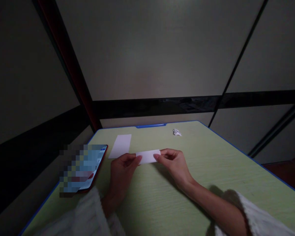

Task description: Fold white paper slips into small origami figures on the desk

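White paper strip (148,156) pinched between left hand (123,170), right hand (175,164)

We wear a fuzzy off-white knit. The left sleeve (88,214) and right sleeve (258,218) end in thick, loose cuffs above the wrists. Our left hand (121,172) and right hand (175,164) are bare.

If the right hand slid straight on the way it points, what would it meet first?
Probably the left hand, gripping the other end of the paper strip that the right hand holds; depth is hard to judge.
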A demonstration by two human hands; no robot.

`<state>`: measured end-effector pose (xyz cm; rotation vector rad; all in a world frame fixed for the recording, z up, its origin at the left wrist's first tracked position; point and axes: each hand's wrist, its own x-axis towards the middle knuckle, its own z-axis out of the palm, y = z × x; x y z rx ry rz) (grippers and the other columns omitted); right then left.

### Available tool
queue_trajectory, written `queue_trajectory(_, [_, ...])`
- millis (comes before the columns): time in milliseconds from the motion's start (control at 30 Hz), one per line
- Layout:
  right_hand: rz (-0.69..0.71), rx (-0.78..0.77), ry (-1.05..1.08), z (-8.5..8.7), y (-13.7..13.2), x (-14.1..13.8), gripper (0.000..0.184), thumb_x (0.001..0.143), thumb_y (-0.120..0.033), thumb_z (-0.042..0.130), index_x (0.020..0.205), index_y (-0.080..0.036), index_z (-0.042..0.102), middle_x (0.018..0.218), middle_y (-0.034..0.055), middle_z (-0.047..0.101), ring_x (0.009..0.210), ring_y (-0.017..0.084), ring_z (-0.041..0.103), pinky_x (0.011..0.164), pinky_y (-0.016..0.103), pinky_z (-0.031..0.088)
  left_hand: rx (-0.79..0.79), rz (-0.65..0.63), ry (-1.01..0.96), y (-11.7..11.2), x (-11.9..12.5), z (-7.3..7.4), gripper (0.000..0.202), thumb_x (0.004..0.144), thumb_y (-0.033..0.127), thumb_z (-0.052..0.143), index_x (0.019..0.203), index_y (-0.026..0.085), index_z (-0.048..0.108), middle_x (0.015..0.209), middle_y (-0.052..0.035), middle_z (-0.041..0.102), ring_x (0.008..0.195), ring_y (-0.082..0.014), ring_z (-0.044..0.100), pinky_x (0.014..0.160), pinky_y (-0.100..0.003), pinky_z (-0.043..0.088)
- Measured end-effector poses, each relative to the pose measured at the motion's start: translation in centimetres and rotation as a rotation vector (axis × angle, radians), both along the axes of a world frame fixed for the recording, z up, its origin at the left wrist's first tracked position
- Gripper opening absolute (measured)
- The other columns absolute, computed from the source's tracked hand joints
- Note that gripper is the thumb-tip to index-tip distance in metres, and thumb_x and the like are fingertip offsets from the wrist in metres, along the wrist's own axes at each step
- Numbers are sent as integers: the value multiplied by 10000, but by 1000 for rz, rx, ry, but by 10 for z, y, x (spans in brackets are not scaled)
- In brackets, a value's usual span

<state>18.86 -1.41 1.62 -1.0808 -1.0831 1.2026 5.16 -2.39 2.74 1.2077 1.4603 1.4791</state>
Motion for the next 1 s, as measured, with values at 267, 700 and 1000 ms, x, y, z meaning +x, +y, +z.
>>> queue_trajectory(267, [-23,-56,79,-4,0,-1,154,504,-231,664,469,-118,564,449,-29,532,418,47,406,431,191,281,6,-16,-43,0,0,-1,89,490,165,637,469,143,553,427,58,555,434,-86,522,434,-173,422])
queue_trajectory(700, [-40,-40,96,-3,-1,0,137,513,-213,659,479,-111,575,468,-19,548,435,51,429,450,194,303,49,-71,-109,2,1,-5,164,517,157,638,680,145,619,508,59,587,497,-81,560,470,-158,470])
queue_trajectory(1000, [-64,-42,135,-5,1,-2,122,507,-206,665,485,-121,581,470,-24,559,436,53,437,452,192,305,30,-46,-120,2,3,-4,139,507,145,644,645,148,634,525,46,614,505,-94,580,451,-155,477])
